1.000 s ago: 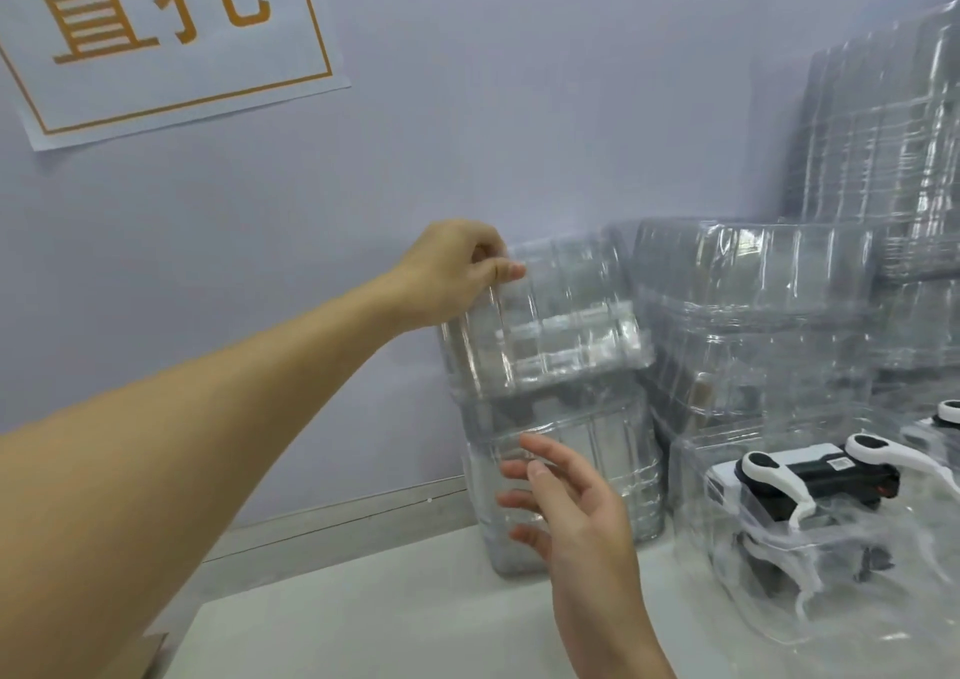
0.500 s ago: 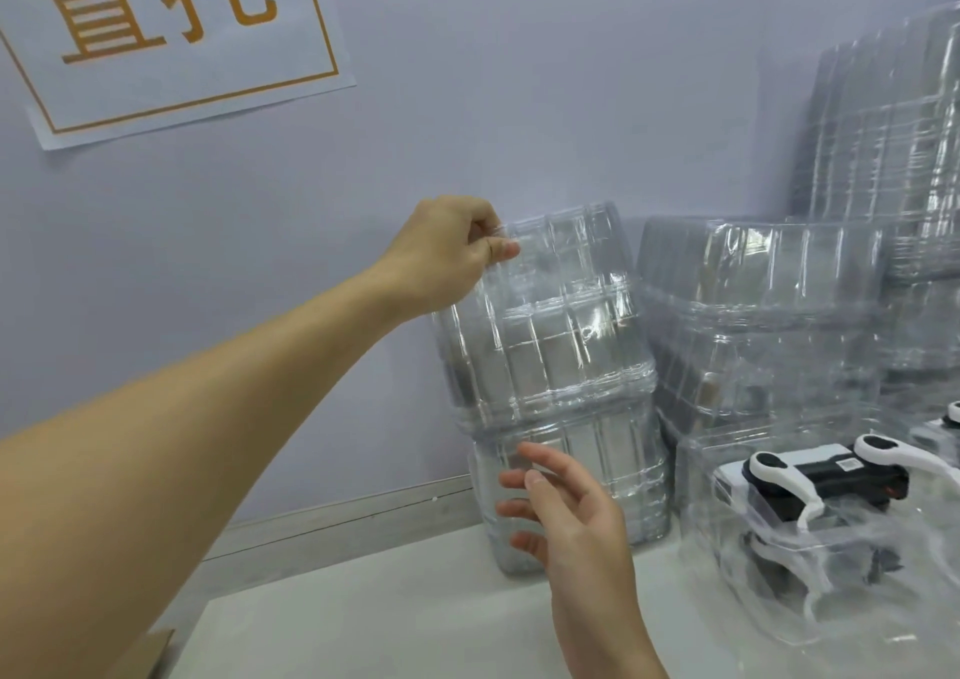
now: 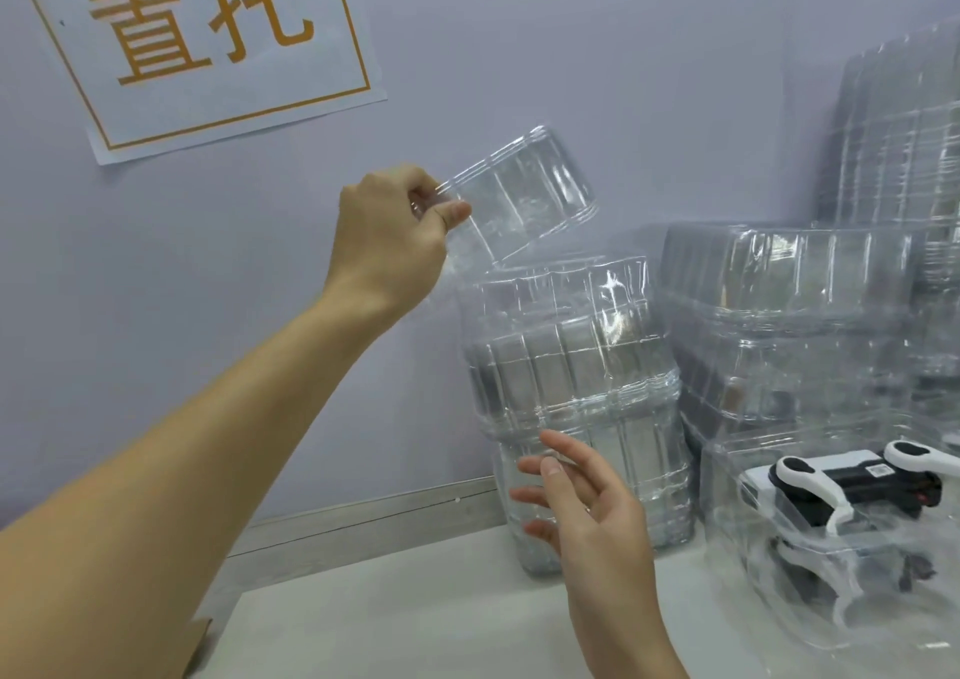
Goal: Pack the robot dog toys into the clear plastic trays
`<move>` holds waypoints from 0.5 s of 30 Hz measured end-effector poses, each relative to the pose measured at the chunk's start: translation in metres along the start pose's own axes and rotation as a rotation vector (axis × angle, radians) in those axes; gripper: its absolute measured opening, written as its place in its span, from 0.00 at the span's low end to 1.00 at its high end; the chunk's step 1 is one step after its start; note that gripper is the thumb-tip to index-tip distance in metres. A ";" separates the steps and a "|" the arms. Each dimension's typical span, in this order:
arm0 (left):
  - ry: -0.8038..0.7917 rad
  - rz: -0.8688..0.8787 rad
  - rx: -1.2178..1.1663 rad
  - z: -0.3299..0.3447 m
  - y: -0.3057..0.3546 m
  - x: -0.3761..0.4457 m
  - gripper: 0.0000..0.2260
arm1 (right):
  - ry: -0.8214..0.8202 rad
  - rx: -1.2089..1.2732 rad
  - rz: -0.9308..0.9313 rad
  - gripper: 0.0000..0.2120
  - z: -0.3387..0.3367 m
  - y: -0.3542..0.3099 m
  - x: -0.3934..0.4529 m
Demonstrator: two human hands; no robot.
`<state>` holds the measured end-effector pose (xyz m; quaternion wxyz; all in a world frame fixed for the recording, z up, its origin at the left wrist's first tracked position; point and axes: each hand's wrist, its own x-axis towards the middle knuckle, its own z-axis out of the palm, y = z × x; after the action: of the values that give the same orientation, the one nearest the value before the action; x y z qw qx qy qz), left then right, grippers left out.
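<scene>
The left hand (image 3: 400, 226) pinches one ribbed clear plastic tray (image 3: 519, 195) by its left edge, tilted just above the tall tray stack (image 3: 576, 392) at the white table's (image 3: 415, 621) back edge. The right hand (image 3: 587, 517) hovers, fingers spread, before the stack's lower part. A black-and-white robot dog toy (image 3: 852, 491) lies in a tray near the table's right edge.

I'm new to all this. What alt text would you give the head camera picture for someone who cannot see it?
A person's left hand pinches a clear plastic tray, tilted, just above a stack of trays against a lilac wall. The right hand hovers open in front of the stack. At right, a black and white robot dog toy lies inside clear packaging.
</scene>
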<state>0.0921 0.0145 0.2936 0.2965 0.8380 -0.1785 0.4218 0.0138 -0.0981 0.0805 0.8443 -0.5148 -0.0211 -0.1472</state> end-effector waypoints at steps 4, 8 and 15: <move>0.131 -0.040 0.018 -0.009 -0.012 -0.014 0.04 | -0.003 -0.009 -0.010 0.09 0.003 0.000 -0.001; 0.297 -0.098 0.084 -0.027 -0.029 -0.027 0.04 | 0.002 -0.015 -0.005 0.09 0.002 0.002 0.000; 0.097 -0.233 0.395 -0.072 -0.112 -0.128 0.07 | -0.006 -0.031 0.007 0.11 -0.002 0.009 0.002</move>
<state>0.0364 0.1527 0.1844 0.1818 0.8734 0.0199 0.4513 0.0182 -0.0966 0.0724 0.8368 -0.5281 -0.0194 -0.1431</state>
